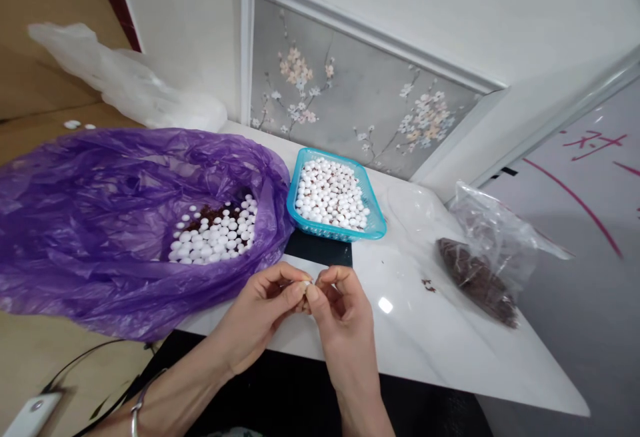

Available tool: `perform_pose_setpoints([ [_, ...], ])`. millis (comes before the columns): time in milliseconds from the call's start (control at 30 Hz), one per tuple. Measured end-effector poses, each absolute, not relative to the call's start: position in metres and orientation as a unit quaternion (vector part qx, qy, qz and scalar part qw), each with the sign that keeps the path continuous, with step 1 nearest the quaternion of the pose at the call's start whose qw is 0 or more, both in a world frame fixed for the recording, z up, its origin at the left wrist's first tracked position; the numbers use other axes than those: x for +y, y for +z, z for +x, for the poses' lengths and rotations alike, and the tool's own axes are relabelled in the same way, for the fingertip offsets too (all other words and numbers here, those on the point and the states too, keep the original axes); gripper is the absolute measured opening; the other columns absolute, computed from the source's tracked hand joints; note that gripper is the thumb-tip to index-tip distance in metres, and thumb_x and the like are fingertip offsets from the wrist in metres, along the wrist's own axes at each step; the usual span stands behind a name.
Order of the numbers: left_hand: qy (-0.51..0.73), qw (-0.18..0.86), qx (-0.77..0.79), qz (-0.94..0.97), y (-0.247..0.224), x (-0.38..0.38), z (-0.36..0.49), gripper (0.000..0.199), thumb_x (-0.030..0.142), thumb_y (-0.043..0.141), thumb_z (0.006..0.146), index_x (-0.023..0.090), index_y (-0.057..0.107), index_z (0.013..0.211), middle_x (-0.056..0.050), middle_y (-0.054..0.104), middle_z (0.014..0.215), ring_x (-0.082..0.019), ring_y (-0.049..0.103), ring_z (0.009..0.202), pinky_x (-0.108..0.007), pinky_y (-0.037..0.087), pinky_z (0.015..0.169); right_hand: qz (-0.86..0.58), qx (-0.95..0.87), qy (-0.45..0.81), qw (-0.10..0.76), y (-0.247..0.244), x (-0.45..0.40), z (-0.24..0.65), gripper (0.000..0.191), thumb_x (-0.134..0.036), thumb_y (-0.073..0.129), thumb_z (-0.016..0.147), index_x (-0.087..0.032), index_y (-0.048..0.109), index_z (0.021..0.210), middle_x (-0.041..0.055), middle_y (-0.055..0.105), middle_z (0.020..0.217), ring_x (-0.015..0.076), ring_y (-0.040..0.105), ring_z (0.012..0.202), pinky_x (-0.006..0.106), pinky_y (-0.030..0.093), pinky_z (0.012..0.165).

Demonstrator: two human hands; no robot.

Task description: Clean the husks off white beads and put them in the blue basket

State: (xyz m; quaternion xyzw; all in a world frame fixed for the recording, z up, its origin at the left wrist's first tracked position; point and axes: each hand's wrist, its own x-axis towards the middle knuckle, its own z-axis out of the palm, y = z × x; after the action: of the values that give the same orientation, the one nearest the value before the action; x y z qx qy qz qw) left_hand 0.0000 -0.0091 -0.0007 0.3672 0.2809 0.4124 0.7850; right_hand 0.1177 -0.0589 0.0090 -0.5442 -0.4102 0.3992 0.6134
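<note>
My left hand [265,310] and my right hand [345,317] meet over the front edge of the table, thumbs and fingertips closed together. Between them they pinch a small white ball [306,284], mostly covered by the fingers. Just beyond the hands stands a blue plastic basket [376,224] filled with white balls [330,190] and some brown bits. To the left lies a wide-open purple plastic bag [115,224], holding more white balls [213,240] and dark brown pieces.
On the right a clear bag [475,277] of brown pieces rests on the white marbled table [425,337]; loose brown bits [428,285] lie nearby. A translucent plastic bag [150,94] is behind the purple one. A framed flower picture [360,77] stands at the back.
</note>
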Motion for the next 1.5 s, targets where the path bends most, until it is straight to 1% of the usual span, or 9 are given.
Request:
perform_pose_setpoints([
  [133,0.396,0.812,0.27,0.333,0.004,-0.008,0.002,0.011,0.029,0.073,0.08,0.019,0.071,0.085,0.002,0.061,0.071,-0.007,0.053,0.064,-0.017,0.047,0.066,-0.507,-0.394,0.432,0.633,0.008,-0.061,0.131,0.01,-0.029,0.061,0.088,-0.023,0.055,0.092,-0.004,0.057,0.082,0.0095,0.056,0.067,0.025,0.047,0.068],
  [367,0.386,0.811,0.293,0.327,0.005,-0.006,0.002,0.019,0.028,0.081,0.071,0.017,0.074,0.084,-0.001,0.064,0.085,-0.007,0.057,0.072,-0.015,0.048,0.073,-0.661,-0.384,0.259,0.59,0.001,-0.072,0.174,0.015,-0.036,0.058,0.089,-0.021,0.057,0.089,-0.0033,0.057,0.069,0.0124,0.053,0.066,0.025,0.044,0.067],
  [633,0.421,0.752,0.315,0.398,0.009,-0.008,0.005,0.01,0.023,0.078,0.072,0.016,0.074,0.079,-0.001,0.064,0.075,-0.008,0.055,0.068,-0.018,0.046,0.069,-0.706,-0.403,0.238,0.532,-0.018,-0.073,0.179,0.028,-0.046,0.056,0.084,-0.019,0.063,0.087,-0.0002,0.059,0.066,0.0169,0.056,0.063,0.028,0.046,0.061],
  [733,0.46,0.671,0.323,0.484,0.025,0.005,0.022,0.01,0.025,0.073,0.076,0.016,0.073,0.081,-0.003,0.067,0.076,-0.012,0.058,0.07,-0.023,0.048,0.07,-0.707,-0.407,0.232,0.531,-0.022,-0.073,0.179,0.028,-0.046,0.056,0.083,-0.019,0.064,0.086,0.0004,0.06,0.066,0.0174,0.055,0.06,0.028,0.046,0.059],
  [867,0.492,0.552,0.353,0.574,0.046,0.041,0.053,0.026,0.025,0.067,0.078,0.015,0.071,0.102,-0.009,0.072,0.099,-0.022,0.064,0.091,-0.032,0.049,0.084,-0.713,-0.425,0.211,0.516,-0.023,-0.076,0.179,0.027,-0.045,0.056,0.082,-0.019,0.065,0.084,0.0028,0.063,0.073,0.0186,0.056,0.064,0.029,0.047,0.06],
  [967,0.485,0.492,0.362,0.625,0.054,0.063,0.058,0.052,0.023,0.066,0.077,0.015,0.058,0.128,-0.012,0.06,0.132,-0.026,0.058,0.114,-0.033,0.046,0.095,-0.717,-0.418,0.196,0.522,-0.023,-0.078,0.174,0.026,-0.045,0.056,0.082,-0.02,0.065,0.084,0.0027,0.064,0.074,0.0194,0.057,0.066,0.029,0.047,0.062],
  [1033,0.468,0.448,0.372,0.665,0.057,0.069,0.044,0.056,0.024,0.065,0.077,0.018,0.054,0.132,-0.011,0.055,0.138,-0.027,0.056,0.119,-0.034,0.045,0.096,-0.715,-0.408,0.192,0.535,-0.022,-0.079,0.169,0.025,-0.044,0.056,0.083,-0.021,0.065,0.083,0.0024,0.064,0.074,0.0193,0.057,0.067,0.028,0.047,0.062],
  [1233,0.377,0.278,0.469,0.749,0.064,0.074,-0.038,0.026,0.023,0.061,0.077,0.021,0.075,0.099,-0.009,0.074,0.105,-0.031,0.065,0.098,-0.037,0.042,0.092,-0.706,-0.434,0.18,0.53,-0.024,-0.077,0.168,0.024,-0.042,0.055,0.084,-0.021,0.066,0.083,0.0036,0.068,0.079,0.0197,0.059,0.07,0.028,0.047,0.065],
  [1500,0.264,0.185,0.497,0.806,0.042,0.079,-0.062,0.029,0.015,0.052,0.076,0.02,0.076,0.092,-0.014,0.074,0.099,-0.036,0.065,0.091,-0.042,0.041,0.082,-0.724,-0.473,0.133,0.484,-0.024,-0.072,0.181,0.023,-0.036,0.052,0.086,-0.019,0.068,0.088,0.0076,0.07,0.084,0.0203,0.064,0.07,0.029,0.051,0.06],
])
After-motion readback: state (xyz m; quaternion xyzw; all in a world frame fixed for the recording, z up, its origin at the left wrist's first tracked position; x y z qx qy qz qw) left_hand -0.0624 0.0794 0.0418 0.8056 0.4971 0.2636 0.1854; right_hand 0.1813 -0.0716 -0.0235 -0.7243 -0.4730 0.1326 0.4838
